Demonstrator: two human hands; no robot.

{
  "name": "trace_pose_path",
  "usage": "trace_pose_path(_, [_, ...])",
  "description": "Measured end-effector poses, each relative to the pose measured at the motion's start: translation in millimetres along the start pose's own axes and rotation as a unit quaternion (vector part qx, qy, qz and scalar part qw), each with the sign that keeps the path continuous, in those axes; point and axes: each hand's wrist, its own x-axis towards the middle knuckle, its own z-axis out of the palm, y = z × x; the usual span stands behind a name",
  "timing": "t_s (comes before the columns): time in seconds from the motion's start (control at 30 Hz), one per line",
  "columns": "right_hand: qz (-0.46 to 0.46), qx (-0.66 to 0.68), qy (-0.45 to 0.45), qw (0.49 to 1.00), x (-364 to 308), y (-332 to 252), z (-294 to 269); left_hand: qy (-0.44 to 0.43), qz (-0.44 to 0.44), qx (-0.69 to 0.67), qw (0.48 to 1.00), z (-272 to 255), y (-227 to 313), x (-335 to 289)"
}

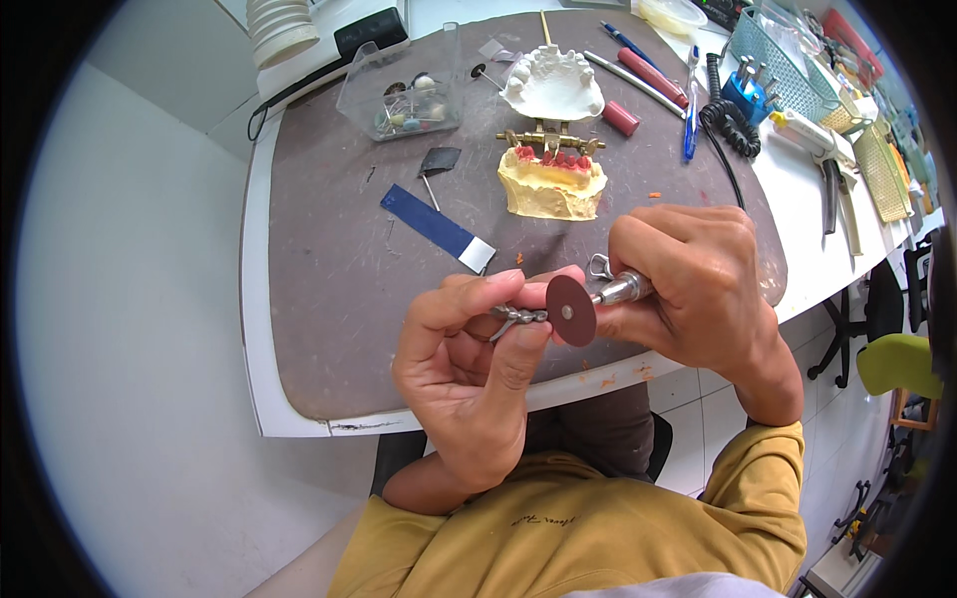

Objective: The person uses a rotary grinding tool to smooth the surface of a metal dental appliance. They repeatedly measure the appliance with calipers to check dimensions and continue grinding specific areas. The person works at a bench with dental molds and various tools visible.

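Your bench: white worktop (257,329) under a brown mat (329,289) | Wall to your left: plain pale (120,329) | Floor to your right: light tiles (847,399) | Green chair (897,364) beside the bench | Lighting: bright, even

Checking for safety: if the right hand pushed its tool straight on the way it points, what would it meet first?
Probably the left hand's fingertips and the small metal piece; the right hand's disc seems to touch them already.
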Motion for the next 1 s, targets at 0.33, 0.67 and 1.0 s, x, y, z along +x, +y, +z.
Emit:
trace_pose_path(0.33, [-0.006,0.011,0.003,1.0,0.6,-0.8,0.5,-0.004,0.007,-0.001,1.0,-0.6,-0.9,-0.6])
trace_pose_path(0.67, [-0.008,0.01,0.001,1.0,0.7,-0.6,-0.1,-0.007,0.011,0.001,1.0,-1.1,-1.0,-0.3])
trace_pose_path(1.0, [-0.006,0.005,0.0,1.0,0.0,-0.3,-1.8,-0.004,0.005,-0.003,1.0,-0.9,-1.1,-0.7])
